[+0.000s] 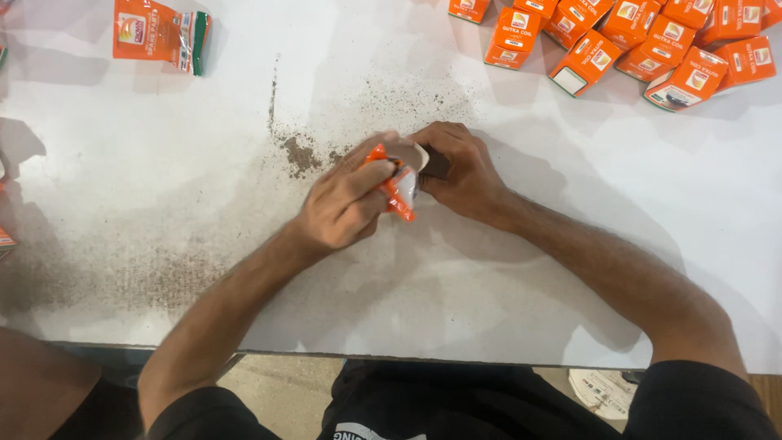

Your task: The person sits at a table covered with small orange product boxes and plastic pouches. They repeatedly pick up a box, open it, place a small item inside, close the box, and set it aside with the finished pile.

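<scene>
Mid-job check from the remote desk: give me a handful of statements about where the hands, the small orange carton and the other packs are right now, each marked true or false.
1. Both hands, left hand and right hand, grip one small orange cardboard carton at the middle of the white table. True.
2. The pile of closed orange cartons lies at the table's near left corner. False: it lies at the far right edge.
3. A flat orange plastic pouch lies at the far left. True.
4. The right hand rests on the pile. False: it is on the held carton.
5. Dark dusty smudges mark the table left of the hands. True.
</scene>
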`<state>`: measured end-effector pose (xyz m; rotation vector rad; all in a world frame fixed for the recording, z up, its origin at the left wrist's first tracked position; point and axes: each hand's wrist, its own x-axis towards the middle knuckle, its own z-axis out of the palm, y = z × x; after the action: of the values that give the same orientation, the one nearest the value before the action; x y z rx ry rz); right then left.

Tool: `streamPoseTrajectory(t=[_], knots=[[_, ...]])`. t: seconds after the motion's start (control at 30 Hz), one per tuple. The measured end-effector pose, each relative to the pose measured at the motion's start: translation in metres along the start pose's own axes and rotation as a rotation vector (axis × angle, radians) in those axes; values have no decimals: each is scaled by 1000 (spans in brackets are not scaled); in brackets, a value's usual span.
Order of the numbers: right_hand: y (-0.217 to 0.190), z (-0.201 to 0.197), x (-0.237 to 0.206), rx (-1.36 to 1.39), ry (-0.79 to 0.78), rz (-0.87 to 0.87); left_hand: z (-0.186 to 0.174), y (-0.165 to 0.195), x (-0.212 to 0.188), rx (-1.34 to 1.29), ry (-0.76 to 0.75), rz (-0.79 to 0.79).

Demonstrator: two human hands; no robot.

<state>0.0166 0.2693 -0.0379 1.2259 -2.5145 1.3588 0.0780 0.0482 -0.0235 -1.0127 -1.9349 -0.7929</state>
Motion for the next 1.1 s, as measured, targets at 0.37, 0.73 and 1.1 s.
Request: streamPoseTrajectory(t=[0.37,0.73,1.1], knots=[[-4,0,-2,-43,-35,27,16,2,-13,254,-300,-464],[-6,3,-4,-84,9,-2,22,7,6,-287,-40,-1127],[-13,6,-16,-81,14,-35,35,-12,7,-203,-247,-1181]])
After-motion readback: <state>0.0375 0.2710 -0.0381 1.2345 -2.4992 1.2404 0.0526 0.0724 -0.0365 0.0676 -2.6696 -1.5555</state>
